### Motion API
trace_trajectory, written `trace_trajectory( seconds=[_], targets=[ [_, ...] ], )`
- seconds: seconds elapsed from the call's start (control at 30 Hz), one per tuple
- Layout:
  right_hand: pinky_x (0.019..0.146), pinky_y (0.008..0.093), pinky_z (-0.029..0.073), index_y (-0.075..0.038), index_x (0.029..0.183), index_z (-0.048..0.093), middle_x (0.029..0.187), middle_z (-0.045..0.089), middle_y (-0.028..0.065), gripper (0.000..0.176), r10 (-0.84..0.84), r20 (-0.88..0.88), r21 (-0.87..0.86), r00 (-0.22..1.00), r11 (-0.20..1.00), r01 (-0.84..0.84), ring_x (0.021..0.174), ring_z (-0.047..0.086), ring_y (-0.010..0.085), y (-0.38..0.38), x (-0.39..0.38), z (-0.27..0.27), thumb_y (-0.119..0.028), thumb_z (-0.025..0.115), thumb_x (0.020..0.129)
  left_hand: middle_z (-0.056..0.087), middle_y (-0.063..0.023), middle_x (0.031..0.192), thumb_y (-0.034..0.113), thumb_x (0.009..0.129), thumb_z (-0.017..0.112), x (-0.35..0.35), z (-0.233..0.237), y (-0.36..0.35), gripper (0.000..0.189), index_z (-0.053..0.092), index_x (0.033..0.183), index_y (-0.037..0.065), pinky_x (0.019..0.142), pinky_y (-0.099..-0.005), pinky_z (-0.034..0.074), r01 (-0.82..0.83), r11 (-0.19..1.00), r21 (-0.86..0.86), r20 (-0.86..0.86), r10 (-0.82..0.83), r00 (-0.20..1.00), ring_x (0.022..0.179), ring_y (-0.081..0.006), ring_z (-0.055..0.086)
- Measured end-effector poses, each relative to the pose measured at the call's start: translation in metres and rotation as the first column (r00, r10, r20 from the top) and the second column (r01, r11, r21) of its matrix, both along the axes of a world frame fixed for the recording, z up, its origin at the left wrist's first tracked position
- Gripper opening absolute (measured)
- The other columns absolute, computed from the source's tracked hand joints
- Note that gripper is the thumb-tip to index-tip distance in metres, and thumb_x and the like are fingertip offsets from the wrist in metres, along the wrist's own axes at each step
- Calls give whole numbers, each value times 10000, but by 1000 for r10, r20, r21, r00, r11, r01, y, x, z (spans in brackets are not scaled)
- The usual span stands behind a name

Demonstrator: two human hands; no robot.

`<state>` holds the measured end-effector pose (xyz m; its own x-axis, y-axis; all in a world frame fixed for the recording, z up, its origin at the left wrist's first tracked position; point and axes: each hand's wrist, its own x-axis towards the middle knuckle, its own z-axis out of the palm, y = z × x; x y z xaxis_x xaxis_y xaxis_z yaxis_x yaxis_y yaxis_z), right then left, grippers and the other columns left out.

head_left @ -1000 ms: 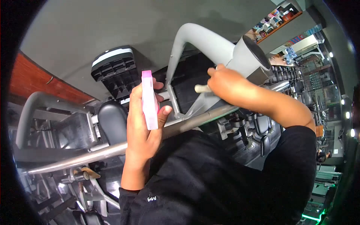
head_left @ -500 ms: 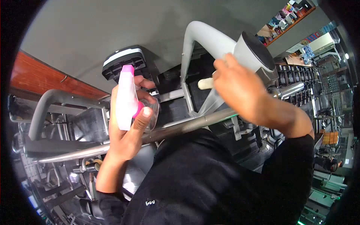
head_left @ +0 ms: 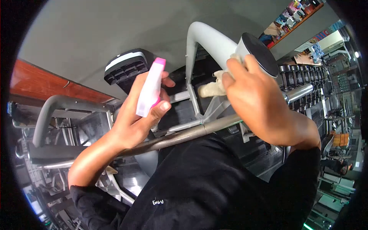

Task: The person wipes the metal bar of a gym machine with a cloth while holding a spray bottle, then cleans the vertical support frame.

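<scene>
A white spray bottle with a pink nozzle (head_left: 150, 89) is in my left hand (head_left: 140, 111), its fingers wrapped round the head. My right hand (head_left: 255, 90) grips a pale cloth (head_left: 214, 86), part of which hangs out to the left of the fingers. That hand is against the grey-white frame tube (head_left: 214, 40), beside its round black end (head_left: 260, 53). Below both hands a metal bar (head_left: 184, 135) crosses in front of my body.
A black and white wall-side unit (head_left: 126, 67) stands at the upper left. Another curved grey frame (head_left: 48, 119) is at the left. Dumbbells (head_left: 303, 78) on a rack and an open shelf (head_left: 293, 23) with items are at the right. A person (head_left: 339, 166) is far right.
My left hand has moved right and up with the bottle, which tilts more to the right. My right hand has shifted slightly right and down, and more of the cloth shows.
</scene>
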<state>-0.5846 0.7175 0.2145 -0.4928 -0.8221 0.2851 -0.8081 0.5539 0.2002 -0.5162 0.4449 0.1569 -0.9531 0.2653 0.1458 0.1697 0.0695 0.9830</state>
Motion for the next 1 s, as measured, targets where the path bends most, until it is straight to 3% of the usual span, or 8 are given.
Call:
trace_trajectory(
  seconds=[0.07,0.1,0.17,0.23,0.33,0.47,0.73,1.0],
  targets=[
    [642,324,603,39,764,700,918,586,113,97,-74,-38,-52,997,996,72,961,593,287,-6,3,2,-58,708,759,552,-92,1303,154,1028,649,-11,-4,-8,551,389,1506,63,943,-316,469,57,998,-35,-13,-57,998,1053,-141,537],
    [696,345,602,47,891,667,973,577,127,144,-115,8,-14,993,993,115,954,597,287,-9,3,1,-39,668,776,553,-90,1305,146,1022,656,-14,-5,-11,551,398,1503,66,982,-322,451,62,997,-44,1,-62,998,1086,-151,526],
    [708,331,603,18,887,686,978,587,106,128,-218,-42,115,975,968,222,956,599,270,-21,3,-17,-52,674,781,544,-107,1319,193,1029,651,-21,-10,-18,574,368,1509,53,813,-299,492,108,994,3,44,-108,993,1013,-155,561],
    [734,303,601,-57,849,725,972,601,65,79,-282,-66,248,957,925,289,967,604,242,-29,-2,-52,-77,685,784,541,-110,1320,191,1034,644,-26,-18,-30,573,361,1511,47,797,-295,500,146,989,4,45,-146,988,996,-154,563],
    [715,320,623,-43,766,762,945,627,85,62,-276,104,331,956,916,228,1003,609,288,-31,-12,-96,-79,716,747,565,-72,1290,152,1030,649,-27,-29,-48,534,399,1492,58,971,-312,445,167,986,8,69,-167,984,1078,-138,518],
    [725,358,618,-58,739,751,961,622,90,46,-256,159,454,953,876,160,994,606,289,-32,-16,-117,-79,711,743,557,-77,1296,165,1035,642,-16,-48,-71,537,390,1498,62,967,-316,442,169,980,103,135,-182,974,1073,-141,510],
    [681,339,574,-32,833,678,942,586,132,76,-246,90,296,965,932,211,942,609,292,-52,-6,-26,-48,701,762,549,-114,1312,197,1039,636,-6,-68,-92,587,344,1522,37,845,-307,506,217,975,46,120,-221,968,984,-152,590],
    [736,335,577,-52,920,687,987,597,92,137,-421,-229,116,878,883,454,1021,590,265,-103,-87,-101,-76,716,789,519,-121,1320,185,1048,619,-14,-60,-96,570,340,1521,30,804,-296,508,244,956,165,102,-263,960,952,-150,583]
  ],
)
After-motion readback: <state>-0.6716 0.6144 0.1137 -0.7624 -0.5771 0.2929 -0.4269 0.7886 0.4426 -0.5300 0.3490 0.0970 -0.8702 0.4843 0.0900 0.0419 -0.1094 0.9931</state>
